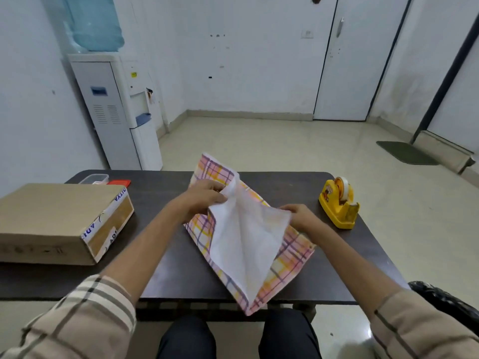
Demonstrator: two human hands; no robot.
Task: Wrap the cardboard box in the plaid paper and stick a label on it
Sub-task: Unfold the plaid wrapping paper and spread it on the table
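Note:
The plaid paper, pink, yellow and purple with a white underside, lies folded in the middle of the dark table. One white-backed layer is lifted up. My left hand pinches that layer at its upper left edge. My right hand pinches the paper's right corner. The cardboard box, brown with white printed tape on its end, sits at the table's left, apart from the paper and both hands.
A yellow tape dispenser stands at the table's right. A small clear container and a red flat item lie behind the box. A water cooler stands beyond the table's far left. A black chair arm is at right.

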